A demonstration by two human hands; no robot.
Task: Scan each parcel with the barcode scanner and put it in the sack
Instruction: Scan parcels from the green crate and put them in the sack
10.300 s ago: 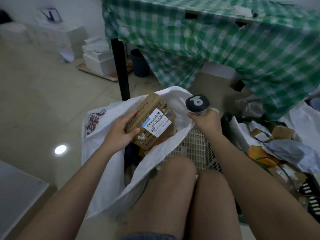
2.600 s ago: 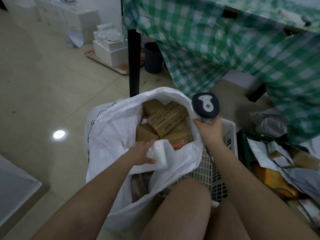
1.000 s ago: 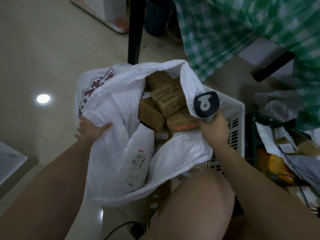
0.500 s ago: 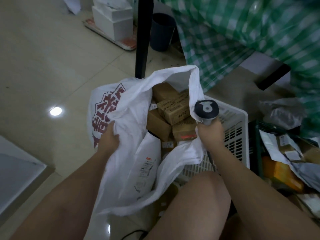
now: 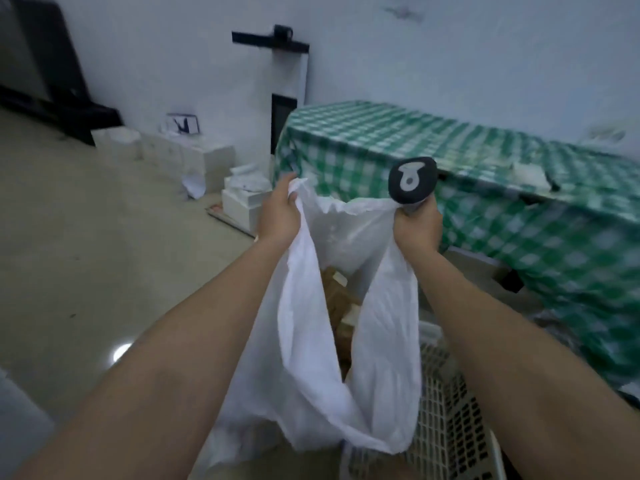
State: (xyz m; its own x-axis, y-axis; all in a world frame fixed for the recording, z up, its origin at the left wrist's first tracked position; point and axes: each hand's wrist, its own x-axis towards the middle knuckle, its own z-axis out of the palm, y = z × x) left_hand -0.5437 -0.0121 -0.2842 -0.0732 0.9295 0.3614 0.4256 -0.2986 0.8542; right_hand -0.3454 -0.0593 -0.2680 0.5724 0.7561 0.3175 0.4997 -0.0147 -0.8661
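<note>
With both hands hoisting the sack [image 5: 349, 327], right grip [image 5: 417, 227] also clutching the scanner [image 5: 411, 180], left grip [image 5: 280, 213] bunching rim, next parcel awaits.

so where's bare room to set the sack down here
Bare floor lies left of the sack, out to the white boxes by the wall. Right is crowded: white crate and checkered table.

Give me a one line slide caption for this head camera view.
Both hands lift the white sack by its rim, the right hand also gripping the barcode scanner, cardboard parcels visible inside.
</note>
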